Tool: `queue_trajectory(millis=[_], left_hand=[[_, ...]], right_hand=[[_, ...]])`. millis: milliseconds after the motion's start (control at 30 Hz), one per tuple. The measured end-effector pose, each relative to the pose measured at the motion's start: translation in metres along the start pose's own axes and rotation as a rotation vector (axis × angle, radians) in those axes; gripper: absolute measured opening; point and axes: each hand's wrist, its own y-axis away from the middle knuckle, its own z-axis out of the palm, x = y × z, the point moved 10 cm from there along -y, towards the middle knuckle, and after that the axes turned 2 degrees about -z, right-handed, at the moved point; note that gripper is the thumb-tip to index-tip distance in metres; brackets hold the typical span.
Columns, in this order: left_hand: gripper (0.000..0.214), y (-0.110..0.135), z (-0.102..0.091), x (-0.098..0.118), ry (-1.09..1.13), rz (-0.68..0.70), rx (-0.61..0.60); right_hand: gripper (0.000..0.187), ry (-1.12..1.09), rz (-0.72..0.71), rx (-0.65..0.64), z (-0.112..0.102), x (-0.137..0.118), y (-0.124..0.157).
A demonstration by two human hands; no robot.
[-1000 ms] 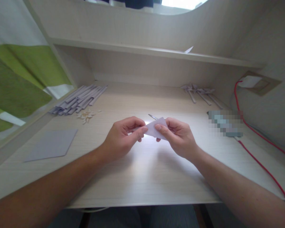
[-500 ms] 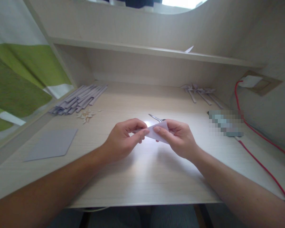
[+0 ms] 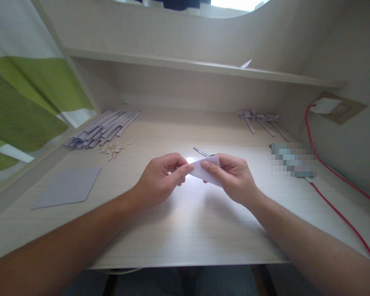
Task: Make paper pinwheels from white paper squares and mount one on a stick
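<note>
Between my hands, above the middle of the desk, is a folded piece of pale lilac paper (image 3: 200, 172). My left hand (image 3: 163, 176) pinches its narrow left end with thumb and fingers. On the wider right side, the thumb of my right hand (image 3: 232, 174) presses flat on the paper, with fingers behind it. A pair of scissors (image 3: 202, 152) lies just beyond the paper, its handles hidden behind my right hand. To the left, a flat sheet of the same pale paper (image 3: 69, 187) lies on the desk.
Rolled paper sticks (image 3: 101, 128) are heaped at the back left, beside small pale scraps (image 3: 112, 150). Paper pinwheel-like shapes on sticks (image 3: 260, 118) lie at the back right. A blurred-out device (image 3: 291, 159) and red cable (image 3: 336, 209) lie at the right. A shelf (image 3: 172, 63) spans the back.
Both hands keep hold of the folded paper. My right thumb and the paper's right end have shifted very slightly to the right; the rest looks the same.
</note>
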Motion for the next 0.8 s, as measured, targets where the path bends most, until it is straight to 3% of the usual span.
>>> queue_trajectory(millis=[400,600,800], left_hand=[[0.030,-0.003,-0.009,-0.008,0.208,-0.097,0.075],[0.029,-0.004,-0.017,-0.018,0.311,-0.110,0.142],[0.026,-0.006,-0.014,-0.022,0.389,-0.101,0.101]], right_hand=[[0.035,-0.069,0.069,0.029,-0.002,0.002,-0.004],[0.032,-0.071,0.042,-0.085,0.009,0.000,-0.004],[0.032,-0.072,0.059,-0.138,0.015,0.001,-0.003]])
